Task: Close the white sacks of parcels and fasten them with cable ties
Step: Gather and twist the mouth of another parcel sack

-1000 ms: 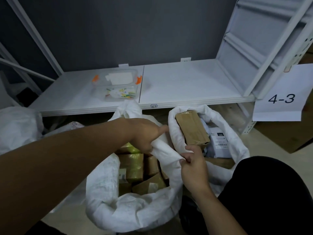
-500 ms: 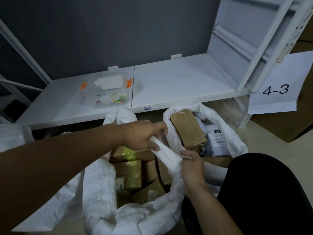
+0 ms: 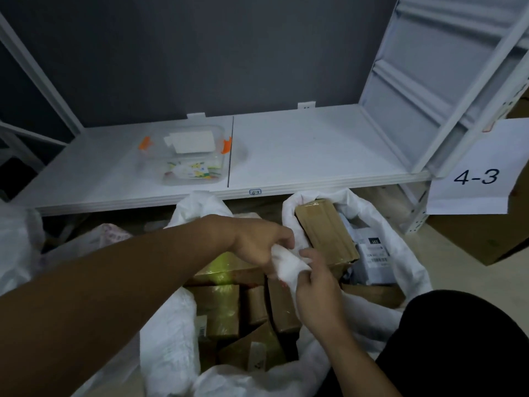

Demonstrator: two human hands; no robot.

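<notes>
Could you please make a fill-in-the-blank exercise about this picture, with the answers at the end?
1. The left hand and the right hand both grip the rim of a ____ sack.
2. The clear box on the shelf has ____ latches.
3. The paper sign at the right reads ____.
Answers: white; orange; 4-3

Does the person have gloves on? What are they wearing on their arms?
No gloves. The left hand and right hand are bare, and no rings show. The left forearm and right forearm are bare too, with no sleeve, watch or bracelet in view. The only clothing that shows is black fabric at the lower right.
</notes>
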